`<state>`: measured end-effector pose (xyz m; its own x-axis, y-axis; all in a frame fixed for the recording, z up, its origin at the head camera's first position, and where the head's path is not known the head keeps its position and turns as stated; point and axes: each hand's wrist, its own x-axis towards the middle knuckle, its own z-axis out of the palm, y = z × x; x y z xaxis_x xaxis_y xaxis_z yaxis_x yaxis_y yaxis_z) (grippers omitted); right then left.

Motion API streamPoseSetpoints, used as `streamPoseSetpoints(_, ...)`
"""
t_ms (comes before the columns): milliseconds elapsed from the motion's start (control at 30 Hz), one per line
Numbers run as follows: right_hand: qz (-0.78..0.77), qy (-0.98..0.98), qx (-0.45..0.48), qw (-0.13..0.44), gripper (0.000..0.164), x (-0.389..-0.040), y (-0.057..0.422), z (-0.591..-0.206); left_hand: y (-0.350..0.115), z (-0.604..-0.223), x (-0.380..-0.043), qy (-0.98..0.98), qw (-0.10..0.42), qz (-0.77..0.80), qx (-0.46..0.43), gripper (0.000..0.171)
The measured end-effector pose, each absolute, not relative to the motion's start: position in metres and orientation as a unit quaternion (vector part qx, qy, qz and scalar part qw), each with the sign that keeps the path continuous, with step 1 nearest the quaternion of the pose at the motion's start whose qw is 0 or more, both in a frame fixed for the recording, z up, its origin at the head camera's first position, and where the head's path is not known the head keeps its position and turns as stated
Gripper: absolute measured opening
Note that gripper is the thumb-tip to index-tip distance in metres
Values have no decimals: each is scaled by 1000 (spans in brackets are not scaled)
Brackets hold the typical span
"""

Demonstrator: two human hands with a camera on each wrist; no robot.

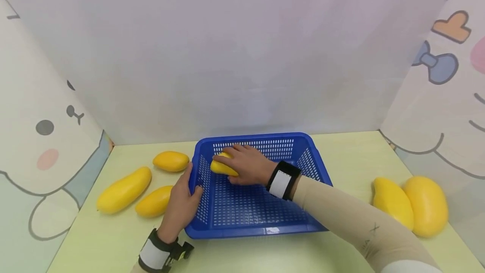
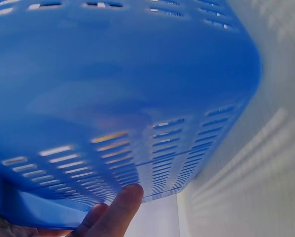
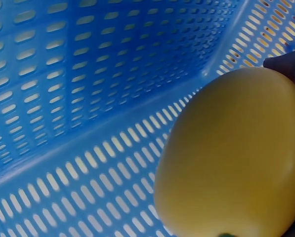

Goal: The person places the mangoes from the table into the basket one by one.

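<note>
A blue plastic basket (image 1: pixel 257 232) with slotted walls stands mid-table. Inside it, near the left wall, my right hand (image 1: pixel 248 166) grips a yellow mango (image 1: pixel 223 168) from above. The right wrist view shows this mango (image 3: pixel 231 158) large and smooth, with fingers at its right edge and the slotted floor beyond. My left hand (image 1: pixel 181 203) holds the basket's left rim, its thumb over the inner side and fingers along the outside. In the left wrist view, those fingers (image 2: pixel 118 210) lie against the slotted outer wall (image 2: pixel 112 89).
Left of the basket lie a long mango (image 1: pixel 124 190), a small mango (image 1: pixel 171 161) and another mango (image 1: pixel 153 202) partly behind my left hand. Two mangoes, one curved (image 1: pixel 393 201) and one rounder (image 1: pixel 426 206), lie side by side at the right. A pale wall (image 1: pixel 242 62) rises behind the table.
</note>
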<state>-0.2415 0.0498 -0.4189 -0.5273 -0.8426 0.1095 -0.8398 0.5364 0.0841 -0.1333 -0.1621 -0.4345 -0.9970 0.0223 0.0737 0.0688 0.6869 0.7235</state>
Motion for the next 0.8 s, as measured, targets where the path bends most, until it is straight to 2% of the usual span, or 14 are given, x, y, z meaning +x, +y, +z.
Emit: streamPoseSetpoints(800,-18,-866,496,54,67,-250,43,-436,-161,-432,-134,-917,30,-398,-21,66)
